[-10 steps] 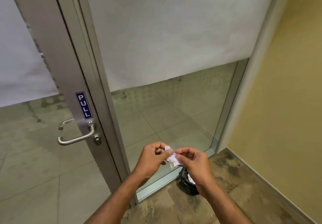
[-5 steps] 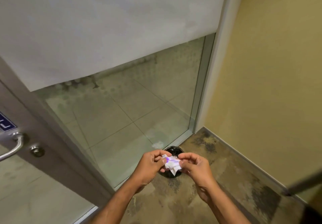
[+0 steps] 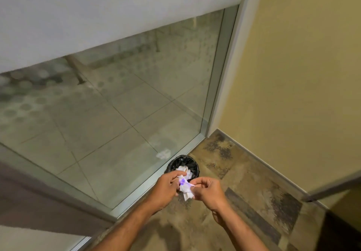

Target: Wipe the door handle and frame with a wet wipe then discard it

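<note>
A small crumpled white wet wipe [image 3: 185, 189] with a purple patch is pinched between my left hand [image 3: 166, 189] and my right hand [image 3: 208, 191]. Both hands hover close together just on the near side of a small bin lined with a black bag [image 3: 176, 163], which stands on the floor against the glass panel and holds white crumpled paper. The metal door frame [image 3: 220, 75] runs up the right side of the glass. The door handle is out of view.
A frosted glass panel [image 3: 121, 102] fills the left and centre, with a metal rail [image 3: 156, 174] along its bottom. A yellow wall [image 3: 304, 75] closes the right side. Mottled brown floor [image 3: 254, 202] lies below, and a dark bar [image 3: 332, 188] juts in at the right.
The view has swung right and down, so the door handle and PULL sign left the frame. The bin came into full view and my hands, still holding the wipe, are nearer to it.
</note>
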Action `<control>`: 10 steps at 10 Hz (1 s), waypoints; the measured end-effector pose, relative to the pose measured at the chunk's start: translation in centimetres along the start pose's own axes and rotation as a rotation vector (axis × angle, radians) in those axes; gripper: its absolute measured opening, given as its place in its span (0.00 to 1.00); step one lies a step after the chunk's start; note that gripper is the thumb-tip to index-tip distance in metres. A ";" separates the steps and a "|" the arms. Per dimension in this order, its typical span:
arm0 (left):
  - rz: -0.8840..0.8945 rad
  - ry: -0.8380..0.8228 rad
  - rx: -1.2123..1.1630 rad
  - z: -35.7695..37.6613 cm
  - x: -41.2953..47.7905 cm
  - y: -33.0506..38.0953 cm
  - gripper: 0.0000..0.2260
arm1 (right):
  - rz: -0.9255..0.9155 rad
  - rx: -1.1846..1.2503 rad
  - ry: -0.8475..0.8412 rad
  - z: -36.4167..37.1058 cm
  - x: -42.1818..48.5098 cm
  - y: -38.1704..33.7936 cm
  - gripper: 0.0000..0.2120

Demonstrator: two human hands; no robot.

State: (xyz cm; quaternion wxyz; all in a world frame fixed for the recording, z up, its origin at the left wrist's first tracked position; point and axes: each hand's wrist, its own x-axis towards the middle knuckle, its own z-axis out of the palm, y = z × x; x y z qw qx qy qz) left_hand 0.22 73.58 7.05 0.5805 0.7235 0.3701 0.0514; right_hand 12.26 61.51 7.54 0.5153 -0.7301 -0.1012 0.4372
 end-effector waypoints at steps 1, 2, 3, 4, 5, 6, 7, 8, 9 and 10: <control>0.006 0.085 0.044 0.4 4.0 -2.0 0.16 | -0.031 -0.067 0.061 0.1 5.2 1.5 0.07; 0.028 0.178 0.128 0.3 7.0 -4.0 0.16 | -0.071 -0.178 0.156 0.2 9.6 2.7 0.08; 0.057 0.236 0.295 0.3 10.8 -6.5 0.17 | -0.093 -0.279 0.235 0.3 14.6 4.5 0.07; 0.116 0.237 0.457 0.6 14.4 -8.9 0.19 | -0.118 -0.390 0.273 0.7 18.7 6.4 0.07; 0.150 0.191 0.619 1.0 17.5 -11.5 0.22 | -0.151 -0.482 0.282 1.3 22.2 8.2 0.11; 0.154 0.200 0.662 1.6 19.6 -14.3 0.24 | -0.203 -0.559 0.298 2.0 25.5 9.7 0.12; 0.154 0.218 0.718 1.9 21.5 -16.9 0.25 | -0.247 -0.596 0.283 2.8 29.2 11.3 0.15; 0.167 0.229 0.789 2.0 23.2 -19.3 0.26 | -0.285 -0.650 0.189 3.5 32.7 12.9 0.20; 0.186 0.244 0.802 2.3 24.2 -21.4 0.27 | -0.310 -0.704 0.169 3.0 34.9 15.4 0.20; 0.185 0.237 0.829 2.7 24.3 -22.7 0.27 | -0.320 -0.768 0.184 2.4 35.3 17.4 0.18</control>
